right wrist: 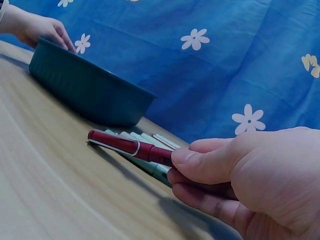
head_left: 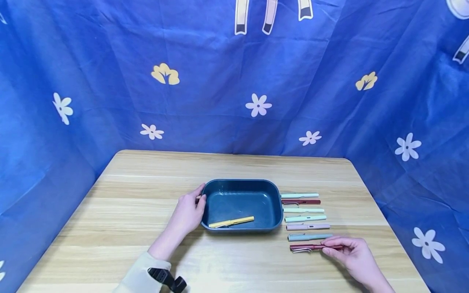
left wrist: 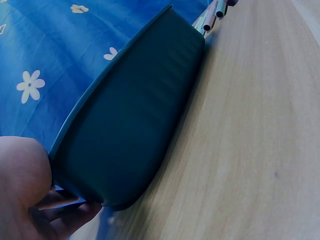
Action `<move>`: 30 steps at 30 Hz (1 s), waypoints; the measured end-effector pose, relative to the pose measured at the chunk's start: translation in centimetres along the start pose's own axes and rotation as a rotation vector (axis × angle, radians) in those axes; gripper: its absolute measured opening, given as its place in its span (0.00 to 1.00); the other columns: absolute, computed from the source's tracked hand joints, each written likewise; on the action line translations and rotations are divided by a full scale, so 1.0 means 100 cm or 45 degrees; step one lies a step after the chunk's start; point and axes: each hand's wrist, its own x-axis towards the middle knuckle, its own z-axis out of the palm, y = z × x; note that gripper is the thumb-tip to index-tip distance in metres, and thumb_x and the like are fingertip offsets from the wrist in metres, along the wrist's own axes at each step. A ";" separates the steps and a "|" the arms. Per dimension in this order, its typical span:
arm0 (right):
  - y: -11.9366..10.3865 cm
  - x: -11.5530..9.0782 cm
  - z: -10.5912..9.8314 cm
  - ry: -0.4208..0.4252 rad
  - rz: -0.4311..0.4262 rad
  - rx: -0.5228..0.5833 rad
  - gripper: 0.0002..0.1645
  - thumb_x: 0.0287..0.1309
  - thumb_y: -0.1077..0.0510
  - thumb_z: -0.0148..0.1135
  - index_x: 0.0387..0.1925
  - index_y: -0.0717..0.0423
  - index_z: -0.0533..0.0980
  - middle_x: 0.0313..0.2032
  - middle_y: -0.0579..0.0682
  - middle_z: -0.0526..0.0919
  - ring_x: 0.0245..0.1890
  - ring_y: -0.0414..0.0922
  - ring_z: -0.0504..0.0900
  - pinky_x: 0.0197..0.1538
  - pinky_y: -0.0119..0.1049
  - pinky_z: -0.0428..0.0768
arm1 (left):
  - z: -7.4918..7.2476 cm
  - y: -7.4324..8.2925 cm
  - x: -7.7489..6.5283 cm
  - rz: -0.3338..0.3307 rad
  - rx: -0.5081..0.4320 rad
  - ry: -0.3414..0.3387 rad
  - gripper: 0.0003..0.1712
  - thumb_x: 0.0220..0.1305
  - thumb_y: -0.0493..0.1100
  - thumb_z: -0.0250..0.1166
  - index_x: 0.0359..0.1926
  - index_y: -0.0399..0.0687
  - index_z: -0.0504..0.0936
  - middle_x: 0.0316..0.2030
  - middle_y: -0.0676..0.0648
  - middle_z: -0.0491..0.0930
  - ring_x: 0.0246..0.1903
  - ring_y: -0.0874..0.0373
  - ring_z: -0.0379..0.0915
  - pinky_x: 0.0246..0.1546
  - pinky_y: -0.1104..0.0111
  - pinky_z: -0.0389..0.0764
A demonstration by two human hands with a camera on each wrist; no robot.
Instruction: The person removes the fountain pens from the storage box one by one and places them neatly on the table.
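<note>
A dark teal box [head_left: 242, 230] with rounded corners stands mid-table. One yellow pen [head_left: 234, 221] lies inside it along the near wall. My left hand [head_left: 188, 213] holds the box's left end, thumb at the rim and fingers around the outer corner; the left wrist view shows the box's outer wall [left wrist: 125, 115] close up. Over the table's right side, my right hand [head_left: 353, 256] pinches a dark red pen [right wrist: 120, 144] between thumb and fingers. The pen's clip end points left toward the box, and a shadow falls beneath it.
Right of the box lies a column of capped pens, among them a blue-grey pen [head_left: 309, 237], a lilac pen [head_left: 309, 227], a mint pen [head_left: 305, 218] and another dark red pen [head_left: 304, 202]. A blue patterned curtain [head_left: 220, 81] encloses the wooden table [head_left: 146, 171].
</note>
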 end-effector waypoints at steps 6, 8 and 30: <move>0.001 0.001 -0.001 -0.004 0.046 -0.024 0.10 0.51 0.72 0.79 0.37 0.62 0.90 0.40 0.53 0.91 0.41 0.39 0.89 0.39 0.33 0.88 | -0.001 0.001 -0.001 -0.013 0.009 -0.003 0.28 0.80 0.39 0.57 0.75 0.32 0.70 0.63 0.28 0.77 0.58 0.39 0.82 0.58 0.47 0.83; 0.001 0.002 0.000 -0.009 0.040 -0.031 0.10 0.51 0.72 0.79 0.37 0.61 0.90 0.39 0.53 0.91 0.40 0.39 0.89 0.39 0.33 0.88 | -0.001 0.001 -0.001 -0.015 0.009 -0.002 0.28 0.80 0.40 0.57 0.75 0.32 0.70 0.63 0.28 0.77 0.57 0.39 0.82 0.58 0.47 0.83; 0.014 0.005 0.004 -0.012 -0.180 -0.238 0.19 0.47 0.74 0.81 0.36 0.49 0.92 0.38 0.45 0.91 0.42 0.36 0.89 0.46 0.23 0.84 | 0.000 0.001 -0.001 0.002 0.016 0.010 0.28 0.80 0.38 0.56 0.75 0.32 0.69 0.62 0.27 0.78 0.57 0.38 0.82 0.60 0.46 0.81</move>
